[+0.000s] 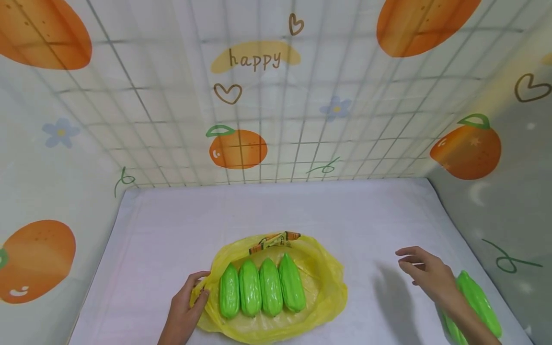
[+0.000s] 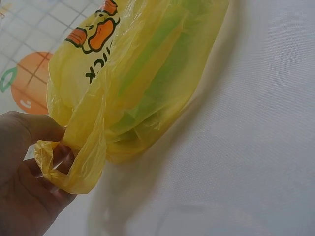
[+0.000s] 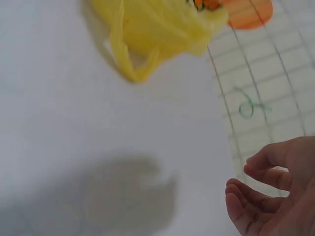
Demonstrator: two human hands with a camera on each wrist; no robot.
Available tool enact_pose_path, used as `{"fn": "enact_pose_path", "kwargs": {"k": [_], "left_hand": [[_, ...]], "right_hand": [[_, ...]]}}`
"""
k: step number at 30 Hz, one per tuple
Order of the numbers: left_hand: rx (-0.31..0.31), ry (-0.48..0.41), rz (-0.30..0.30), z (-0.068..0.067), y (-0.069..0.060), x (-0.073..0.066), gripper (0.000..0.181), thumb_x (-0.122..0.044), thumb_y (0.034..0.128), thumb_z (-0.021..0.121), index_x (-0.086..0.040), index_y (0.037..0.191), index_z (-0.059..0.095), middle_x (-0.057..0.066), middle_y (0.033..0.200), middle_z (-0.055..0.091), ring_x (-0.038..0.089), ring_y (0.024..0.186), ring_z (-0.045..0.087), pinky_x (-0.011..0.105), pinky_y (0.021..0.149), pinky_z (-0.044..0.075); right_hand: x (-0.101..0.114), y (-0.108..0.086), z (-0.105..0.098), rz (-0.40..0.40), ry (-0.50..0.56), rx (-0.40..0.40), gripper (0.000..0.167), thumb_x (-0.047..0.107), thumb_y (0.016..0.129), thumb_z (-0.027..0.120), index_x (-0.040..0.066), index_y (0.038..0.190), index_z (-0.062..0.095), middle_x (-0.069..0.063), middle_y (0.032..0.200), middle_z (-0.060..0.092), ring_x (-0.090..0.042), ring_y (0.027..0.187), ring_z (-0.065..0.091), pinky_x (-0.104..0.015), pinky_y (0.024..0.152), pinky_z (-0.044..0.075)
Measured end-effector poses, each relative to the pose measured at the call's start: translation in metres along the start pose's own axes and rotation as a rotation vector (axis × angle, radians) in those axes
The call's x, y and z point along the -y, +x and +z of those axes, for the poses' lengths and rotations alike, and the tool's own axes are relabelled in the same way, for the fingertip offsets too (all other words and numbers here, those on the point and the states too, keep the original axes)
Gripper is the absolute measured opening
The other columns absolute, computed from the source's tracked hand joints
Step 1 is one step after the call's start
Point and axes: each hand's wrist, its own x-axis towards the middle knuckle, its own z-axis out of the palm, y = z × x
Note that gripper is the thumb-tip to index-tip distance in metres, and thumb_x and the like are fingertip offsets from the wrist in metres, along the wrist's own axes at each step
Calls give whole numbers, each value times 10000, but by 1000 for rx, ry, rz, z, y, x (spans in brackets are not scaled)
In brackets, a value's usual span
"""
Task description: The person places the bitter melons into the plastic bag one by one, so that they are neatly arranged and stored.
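Observation:
Several green, ridged, elongated pieces (image 1: 260,287) lie side by side in an open yellow plastic bag (image 1: 323,306). At the bag's left edge my left hand (image 1: 183,304) holds the plastic; the left wrist view shows thumb and fingers of that hand (image 2: 29,167) round a loop of the bag (image 2: 83,167). My right hand (image 1: 429,273) is above the table to the right of the bag, fingers loosely bent and holding nothing. In the right wrist view, thumb and fingertips of this hand (image 3: 275,191) are apart, away from the yellow bag (image 3: 162,29).
More green pieces (image 1: 480,304) lie at the table's right edge, partly hidden by my right forearm. The white table (image 1: 164,225) is bordered by a back wall (image 1: 276,105) and side walls of printed cloth with oranges and grid lines.

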Motion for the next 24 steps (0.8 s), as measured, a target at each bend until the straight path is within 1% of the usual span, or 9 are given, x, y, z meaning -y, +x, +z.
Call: {"fn": "enact_pose_path", "kwargs": {"k": [3,6,9,12,13,18,21,24], "left_hand": [[2,0,4,0,1,0,392,-95,973,616,-241,1330,549,-36,981,647,107,970,595,411,918,468],[-1,-4,8,0,1,0,391,-97,971,620,-240,1328,551,-40,981,652,98,967,601,405,914,474],[-6,-7,10,-1,1,0,390,-98,971,621,-243,1326,554,-40,980,654,96,967,602,404,911,475],[-9,-2,16,-1,1,0,391,-101,971,622,-243,1328,555,-39,983,655,102,975,600,412,917,471],[-11,1,17,-1,1,0,391,-101,971,622,-243,1328,555,-39,983,655,103,975,600,413,918,471],[-13,9,12,-1,0,1,393,-93,971,620,-237,1330,552,-40,980,656,94,960,608,400,906,485],[-8,9,6,-1,0,1,392,-91,971,616,-232,1331,550,-40,979,655,90,954,607,394,905,487],[-4,8,0,0,1,2,393,-94,971,614,-232,1333,547,-40,981,654,89,952,606,394,910,483]], "right_hand": [[-17,-1,-6,47,-21,-21,348,195,999,560,-31,1263,570,-275,1124,658,-334,912,679,-319,611,530],[-30,-2,-11,80,-66,-44,339,166,986,555,-46,1252,558,-304,1114,643,-429,946,651,-349,616,522],[-42,-4,-13,124,-139,-94,334,140,947,569,-40,1229,561,-313,1107,632,-454,944,628,-387,619,506],[-52,-5,-15,169,-184,-140,362,121,905,592,-45,1224,555,-329,1106,601,-454,926,595,-454,648,479],[-55,-6,-15,183,-195,-144,378,120,899,596,-52,1233,548,-335,1110,585,-452,923,584,-474,659,470],[-67,-5,-17,272,-235,-123,442,98,896,611,-82,1284,502,-369,1157,512,-484,950,540,-585,738,427],[-71,-4,-16,337,-267,-90,463,82,890,613,-98,1295,480,-381,1175,496,-496,970,528,-612,779,419],[-74,-3,-16,363,-295,-66,476,75,881,627,-114,1288,471,-386,1171,500,-502,978,525,-618,804,419]]}}
